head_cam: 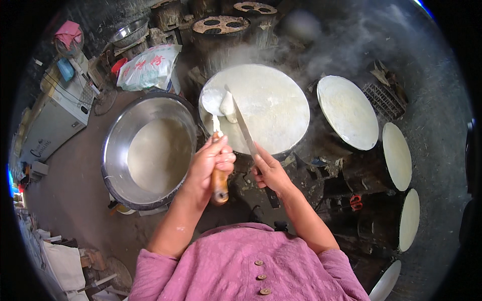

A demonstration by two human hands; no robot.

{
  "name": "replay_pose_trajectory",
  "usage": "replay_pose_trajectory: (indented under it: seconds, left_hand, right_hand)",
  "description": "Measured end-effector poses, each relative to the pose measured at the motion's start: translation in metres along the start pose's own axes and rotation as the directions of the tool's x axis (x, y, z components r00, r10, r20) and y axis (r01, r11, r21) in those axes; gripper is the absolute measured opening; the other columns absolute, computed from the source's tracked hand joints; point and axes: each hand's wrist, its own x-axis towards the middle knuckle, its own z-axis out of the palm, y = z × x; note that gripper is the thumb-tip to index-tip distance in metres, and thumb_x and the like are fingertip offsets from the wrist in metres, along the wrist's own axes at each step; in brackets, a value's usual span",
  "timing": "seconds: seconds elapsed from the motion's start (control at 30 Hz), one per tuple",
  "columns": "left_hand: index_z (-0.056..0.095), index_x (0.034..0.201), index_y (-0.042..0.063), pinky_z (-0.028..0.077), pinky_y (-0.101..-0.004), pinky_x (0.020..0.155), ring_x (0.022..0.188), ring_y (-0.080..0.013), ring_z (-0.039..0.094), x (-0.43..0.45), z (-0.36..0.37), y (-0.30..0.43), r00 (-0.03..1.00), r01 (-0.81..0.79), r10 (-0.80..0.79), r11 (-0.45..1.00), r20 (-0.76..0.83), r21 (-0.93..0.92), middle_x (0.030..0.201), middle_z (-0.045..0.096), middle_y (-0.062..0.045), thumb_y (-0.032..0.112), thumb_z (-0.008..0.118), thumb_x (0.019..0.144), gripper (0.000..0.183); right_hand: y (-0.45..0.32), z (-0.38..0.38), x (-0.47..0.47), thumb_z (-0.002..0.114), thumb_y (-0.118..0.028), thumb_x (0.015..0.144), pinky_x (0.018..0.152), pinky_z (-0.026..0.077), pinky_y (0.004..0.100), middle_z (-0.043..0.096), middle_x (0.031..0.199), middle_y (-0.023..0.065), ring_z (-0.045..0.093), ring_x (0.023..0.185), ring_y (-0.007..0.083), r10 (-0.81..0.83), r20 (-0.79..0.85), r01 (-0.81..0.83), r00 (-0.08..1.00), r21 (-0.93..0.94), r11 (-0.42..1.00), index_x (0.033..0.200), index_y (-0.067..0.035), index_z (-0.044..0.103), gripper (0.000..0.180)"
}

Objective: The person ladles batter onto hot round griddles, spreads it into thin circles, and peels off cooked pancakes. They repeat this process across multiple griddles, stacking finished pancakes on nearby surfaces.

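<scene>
My left hand grips the brown wooden handle of a ladle, whose batter-coated bowl is over the left part of a round griddle. My right hand holds a long flat metal blade, pointing away from me, its dark handle showing below the fist. Between bowl and blade sits a pale lump of batter. A thin pale sheet of batter covers most of the griddle. Left of it stands a wide steel basin holding liquid batter.
Several more pale-topped round griddles curve down the right side, the nearest one steaming nearby. Stoves with perforated tops stand behind. A printed white sack lies beyond the basin. A white appliance stands at left.
</scene>
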Motion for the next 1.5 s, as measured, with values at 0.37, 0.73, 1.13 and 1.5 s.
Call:
replay_pose_trajectory:
  seconds: [0.37,0.73,1.13,1.5]
  left_hand:
    - [0.049,0.121,0.009,0.026,-0.0134,0.035,0.048,-0.0016,0.028,-0.034,-0.012,0.022,0.957,0.213,-0.114,0.902,0.268,-0.376,0.07,0.035,0.002,0.013,0.044,0.097,0.025]
    - [0.046,0.125,0.013,0.03,-0.0138,0.038,0.053,-0.0035,0.031,-0.103,-0.096,0.081,0.983,-0.179,0.182,0.963,-0.003,-0.2,0.076,0.038,-0.001,0.015,0.05,0.094,0.031]
    - [0.04,0.083,0.012,0.034,-0.0215,0.039,0.045,-0.0086,0.037,-0.101,-0.263,0.089,0.799,-0.175,0.142,0.984,-0.585,-0.001,0.062,0.042,-0.002,0.007,0.052,0.09,0.015]
    - [0.039,0.108,0.015,0.031,-0.0215,0.038,0.045,-0.0073,0.037,-0.054,-0.24,0.103,0.933,-0.086,0.186,0.946,-0.309,0.311,0.06,0.039,0.003,0.009,0.054,0.09,0.023]
  right_hand:
    - [0.005,-0.034,-0.007,0.045,-0.007,0.094,0.063,0.044,0.0227,0.061,0.085,0.0025,0.051,0.069,0.009,-0.651,-0.264,0.335,0.712,-0.686,0.646,0.14,-0.01,0.034,0.047]
    - [0.035,-0.019,-0.009,0.053,-0.003,0.088,0.081,0.045,0.0278,0.06,0.113,0.0207,0.059,0.096,0.0174,-0.581,-0.167,0.228,0.797,-0.807,0.545,0.136,-0.011,0.039,0.051]
    - [0.027,0.122,0.012,0.045,-0.016,0.096,0.049,0.036,0.0208,0.045,0.073,0.0007,0.037,0.057,0.0068,0.392,0.139,-0.362,0.909,-0.199,0.91,0.142,-0.025,0.031,0.049]
    - [0.041,0.155,0.103,0.044,-0.02,0.095,0.044,0.034,0.0215,0.045,0.077,0.0047,0.036,0.052,0.0084,0.503,0.212,-0.47,0.838,-0.188,0.863,0.142,-0.028,0.029,0.05]
